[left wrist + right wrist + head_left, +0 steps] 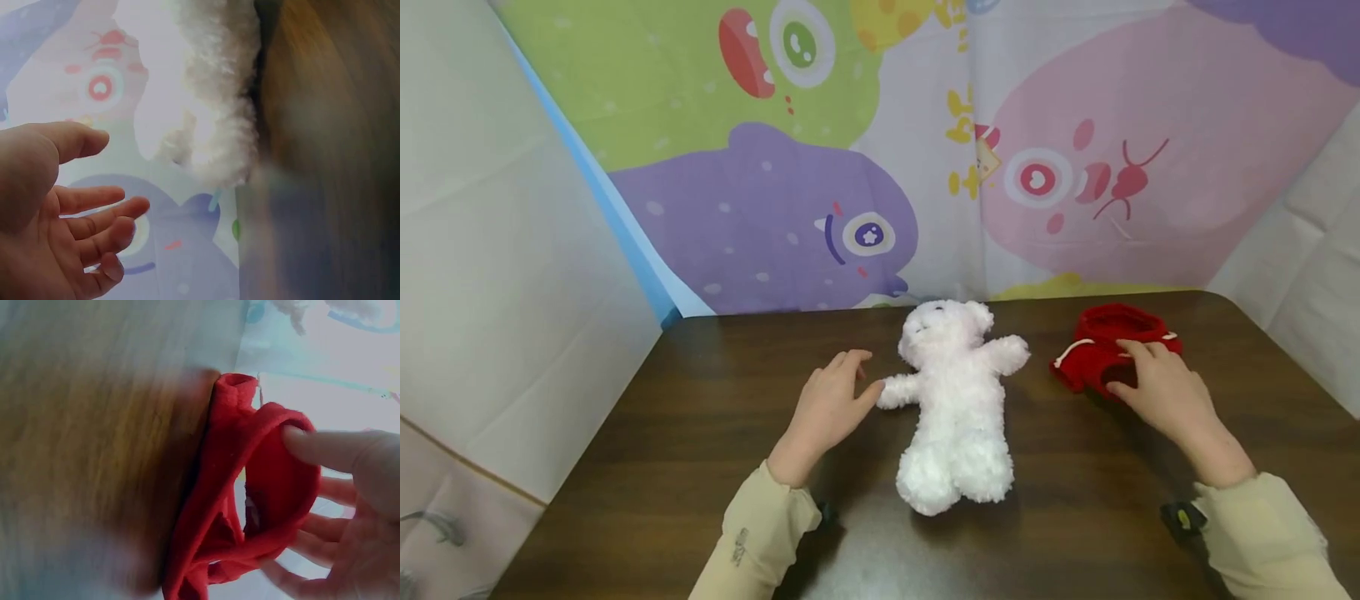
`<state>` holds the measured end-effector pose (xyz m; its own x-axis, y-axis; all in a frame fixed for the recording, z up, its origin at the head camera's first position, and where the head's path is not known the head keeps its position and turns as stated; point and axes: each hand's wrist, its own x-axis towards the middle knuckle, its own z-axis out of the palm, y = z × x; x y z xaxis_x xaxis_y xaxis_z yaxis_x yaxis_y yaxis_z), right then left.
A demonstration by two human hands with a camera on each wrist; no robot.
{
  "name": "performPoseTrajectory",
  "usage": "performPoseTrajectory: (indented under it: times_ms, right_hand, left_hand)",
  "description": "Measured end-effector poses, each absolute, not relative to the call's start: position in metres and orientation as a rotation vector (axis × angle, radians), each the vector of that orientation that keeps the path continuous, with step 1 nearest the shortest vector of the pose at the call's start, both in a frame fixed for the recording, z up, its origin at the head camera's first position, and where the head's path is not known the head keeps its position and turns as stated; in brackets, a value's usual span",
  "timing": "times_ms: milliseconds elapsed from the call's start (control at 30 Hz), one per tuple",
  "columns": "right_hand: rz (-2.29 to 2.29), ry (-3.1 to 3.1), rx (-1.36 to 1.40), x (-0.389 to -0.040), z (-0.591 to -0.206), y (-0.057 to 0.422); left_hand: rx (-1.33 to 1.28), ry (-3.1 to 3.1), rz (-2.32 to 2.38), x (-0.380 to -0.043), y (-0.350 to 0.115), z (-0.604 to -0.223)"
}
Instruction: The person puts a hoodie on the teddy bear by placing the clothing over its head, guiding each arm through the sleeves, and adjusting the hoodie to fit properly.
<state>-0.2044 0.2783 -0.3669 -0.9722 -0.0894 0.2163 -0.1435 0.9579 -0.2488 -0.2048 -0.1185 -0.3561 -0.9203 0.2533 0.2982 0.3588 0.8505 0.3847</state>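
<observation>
A fluffy white teddy bear lies on its back on the dark table, head toward the far edge and arms spread. My left hand hovers beside the bear's arm on the left, fingers relaxed and apart, thumb tip right at the paw. In the left wrist view that hand has nothing in its grasp, and the white plush is past the thumb. To the bear's right is a small red doll top with white cords. My right hand pinches its open hem, thumb inside the opening and fingers along the outside.
The brown wooden table ends at a rounded far edge. Right behind it hangs a cartoon-printed cloth. Pale cloth panels flank the table on both sides.
</observation>
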Motion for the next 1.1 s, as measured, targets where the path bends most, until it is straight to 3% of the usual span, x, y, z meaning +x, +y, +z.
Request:
performPoseTrajectory:
  times_ms: [233,767,1100]
  right_hand:
    - [0.367,-2.707,0.131,-0.21,-0.365,0.276]
    - [0.887,-2.266,-0.119,-0.225,-0.334,0.244]
    - [0.899,-2.075,0.058,-0.227,-0.306,0.209]
  left_hand:
    - [-0.568,-2.726,-0.69,-0.206,-0.103,-0.351]
    - [-0.656,-2.621,-0.791,-0.213,-0.078,-0.336]
    - [-0.755,-2.67,-0.883,-0.214,-0.056,-0.32]
